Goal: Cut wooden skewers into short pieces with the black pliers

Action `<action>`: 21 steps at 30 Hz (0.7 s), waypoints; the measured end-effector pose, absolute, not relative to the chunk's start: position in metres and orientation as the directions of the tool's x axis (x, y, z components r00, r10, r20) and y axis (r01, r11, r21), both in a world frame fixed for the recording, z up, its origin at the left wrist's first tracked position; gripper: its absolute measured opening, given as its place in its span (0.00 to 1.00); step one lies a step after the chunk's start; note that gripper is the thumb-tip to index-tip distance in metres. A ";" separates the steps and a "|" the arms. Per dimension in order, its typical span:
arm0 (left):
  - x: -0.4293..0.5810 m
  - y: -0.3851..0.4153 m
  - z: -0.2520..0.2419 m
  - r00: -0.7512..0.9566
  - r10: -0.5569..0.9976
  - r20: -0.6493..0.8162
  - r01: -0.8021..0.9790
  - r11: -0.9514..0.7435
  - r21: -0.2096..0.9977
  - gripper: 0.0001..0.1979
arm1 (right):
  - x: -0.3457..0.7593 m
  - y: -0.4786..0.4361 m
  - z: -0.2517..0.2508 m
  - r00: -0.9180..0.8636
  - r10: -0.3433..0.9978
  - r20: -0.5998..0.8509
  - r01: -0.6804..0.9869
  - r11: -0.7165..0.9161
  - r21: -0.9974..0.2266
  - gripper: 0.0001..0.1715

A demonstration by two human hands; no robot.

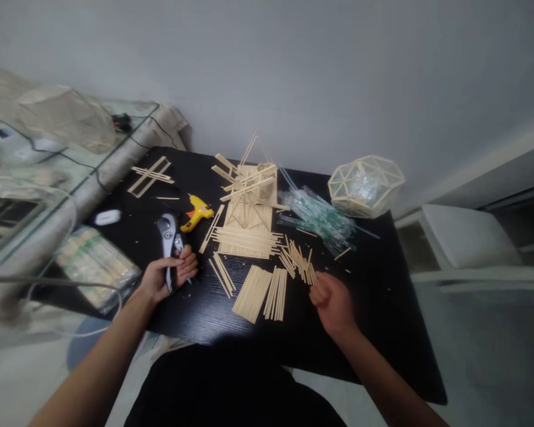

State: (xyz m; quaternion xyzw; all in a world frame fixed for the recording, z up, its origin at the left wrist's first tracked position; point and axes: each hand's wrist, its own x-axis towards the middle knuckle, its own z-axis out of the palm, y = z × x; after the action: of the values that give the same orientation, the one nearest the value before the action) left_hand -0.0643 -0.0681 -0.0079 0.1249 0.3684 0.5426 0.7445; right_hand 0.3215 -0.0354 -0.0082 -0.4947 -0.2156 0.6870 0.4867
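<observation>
My left hand [169,274] is wrapped round the handles of a grey cutter [168,232], its jaws pointing away from me. My right hand [333,301] is closed at the right end of a pile of short sticks [298,260]; what its fingers pinch, if anything, is too small to make out. Between the hands lie a flat row of sticks [251,293], a looser bundle [276,294] and a few separate sticks [222,275]. Behind them, long sticks [248,238] lie across a slatted panel [235,216]. A yellow glue gun [196,213] rests just beyond the cutter.
Plastic-wrapped sticks [323,216] and a faceted stick frame [365,187] are at the right back of the black table [374,308]. Crossed stick frames [151,177] lie at the left back, near a white case [108,217] and a wrapped bundle [95,267].
</observation>
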 end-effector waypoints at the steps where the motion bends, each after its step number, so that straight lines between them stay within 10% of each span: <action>1: -0.063 -0.068 -0.008 0.128 0.902 -0.413 -0.727 0.369 0.580 0.14 | 0.323 -0.030 -0.003 -0.065 0.862 -0.502 -0.497 -0.464 -0.733 0.34; 12: -0.062 -0.075 -0.012 0.135 0.896 -0.423 -0.766 0.366 0.529 0.13 | 0.316 0.013 0.059 -0.339 0.775 -0.533 -0.772 -0.553 -0.314 0.30; 21: -0.067 -0.072 -0.013 0.171 0.882 -0.440 -0.794 0.387 0.469 0.12 | 0.306 0.030 0.086 -0.237 0.861 -0.450 -0.894 -0.375 -0.246 0.27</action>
State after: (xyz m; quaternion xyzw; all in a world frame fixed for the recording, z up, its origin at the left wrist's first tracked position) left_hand -0.0667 -0.0724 -0.0128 0.0657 0.3356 0.5495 0.7623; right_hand 0.3065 0.0299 0.0858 -0.2642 0.0314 0.7860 0.5581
